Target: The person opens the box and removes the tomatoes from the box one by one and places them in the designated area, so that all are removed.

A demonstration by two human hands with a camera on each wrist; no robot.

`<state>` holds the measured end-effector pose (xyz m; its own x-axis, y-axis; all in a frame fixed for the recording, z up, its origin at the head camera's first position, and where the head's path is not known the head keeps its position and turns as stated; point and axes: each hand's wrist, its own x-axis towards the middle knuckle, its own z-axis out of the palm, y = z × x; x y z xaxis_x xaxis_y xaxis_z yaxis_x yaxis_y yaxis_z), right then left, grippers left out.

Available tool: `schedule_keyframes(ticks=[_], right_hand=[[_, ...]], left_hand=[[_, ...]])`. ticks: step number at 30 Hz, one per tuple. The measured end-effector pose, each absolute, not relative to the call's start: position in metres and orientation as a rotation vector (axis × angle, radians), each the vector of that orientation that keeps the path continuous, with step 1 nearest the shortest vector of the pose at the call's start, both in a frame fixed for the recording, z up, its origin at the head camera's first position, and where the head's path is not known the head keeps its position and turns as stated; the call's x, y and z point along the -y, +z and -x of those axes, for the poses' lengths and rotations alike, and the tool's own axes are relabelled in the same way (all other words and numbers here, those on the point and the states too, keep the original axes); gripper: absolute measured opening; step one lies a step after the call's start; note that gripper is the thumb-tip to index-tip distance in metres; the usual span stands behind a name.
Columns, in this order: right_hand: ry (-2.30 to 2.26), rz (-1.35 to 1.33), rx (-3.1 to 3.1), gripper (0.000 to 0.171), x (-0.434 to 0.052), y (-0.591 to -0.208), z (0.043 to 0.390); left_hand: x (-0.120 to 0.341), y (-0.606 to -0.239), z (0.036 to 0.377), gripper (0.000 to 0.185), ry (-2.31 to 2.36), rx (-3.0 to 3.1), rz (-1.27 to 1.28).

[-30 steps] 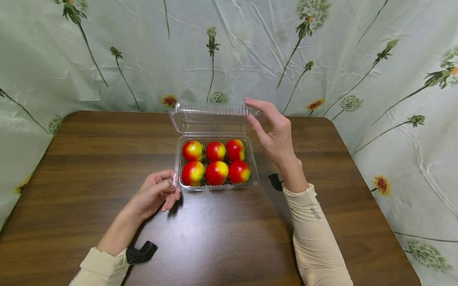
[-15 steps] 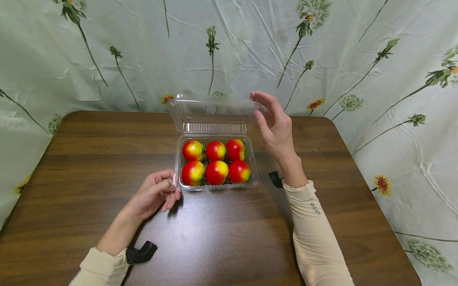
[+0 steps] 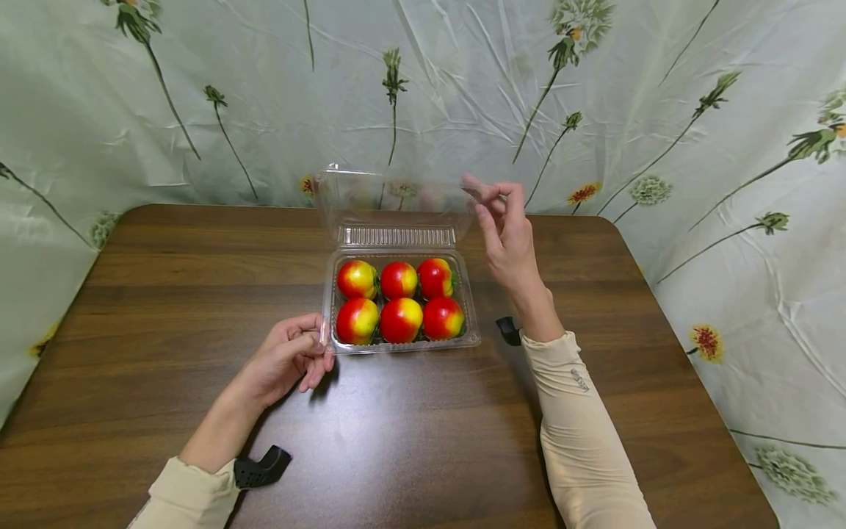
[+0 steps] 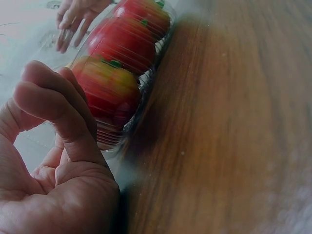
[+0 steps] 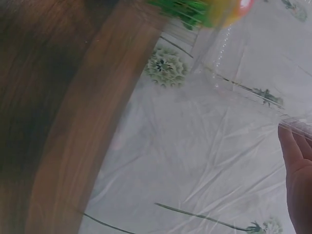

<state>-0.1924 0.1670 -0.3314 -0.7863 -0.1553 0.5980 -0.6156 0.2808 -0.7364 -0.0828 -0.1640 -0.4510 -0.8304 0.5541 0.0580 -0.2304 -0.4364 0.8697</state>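
A clear plastic box [image 3: 399, 305] sits near the middle of a brown wooden table [image 3: 165, 294], and six red-and-yellow apples [image 3: 399, 300] lie in it in two rows of three. Its hinged lid [image 3: 393, 198] stands open and nearly upright at the far side of the box, in front of a pale cloth [image 3: 423, 95] printed with flowers on long stems.

The person's left hand [image 3: 288, 358] rests on the table at the box's near left corner. Its fingers [image 4: 73, 109] are curled, and their tips press against the box's side wall while the thumb lies along the rim (the left wrist view shows the wall's ridges right against the fingertips). The nearest apple sits just behind that wall.

The right hand [image 3: 507, 235] is raised at the lid's upper right corner. Its fingertips [image 3: 485, 192] are drawn together and pinch the lid's edge; in the right wrist view the ridged rim of the lid meets the tips of the fingers [image 5: 291, 146].

Both forearms wear cream sleeves [image 3: 581, 426], and a small black strap end [image 3: 507, 330] shows at each wrist.
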Motion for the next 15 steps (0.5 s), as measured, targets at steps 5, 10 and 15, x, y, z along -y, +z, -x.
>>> schedule_keyframes(ticks=[5,10,15], right_hand=[[1.528,-0.738,2.147,0.016,-0.1681,-0.3332,0.1948],[1.507,-0.759,2.181,0.016,-0.1702,-0.335,0.1974],[1.444,-0.693,2.249,0.015,-0.1718,-0.3368,0.1983]], left_hand=[[0.1642,-0.4506,0.0823,0.029,2.289,-1.283,-0.503],[0.1637,-0.4495,0.082,0.028,2.282,-1.298,-0.492],[0.1632,-0.4485,0.082,0.028,2.276,-1.314,-0.481]])
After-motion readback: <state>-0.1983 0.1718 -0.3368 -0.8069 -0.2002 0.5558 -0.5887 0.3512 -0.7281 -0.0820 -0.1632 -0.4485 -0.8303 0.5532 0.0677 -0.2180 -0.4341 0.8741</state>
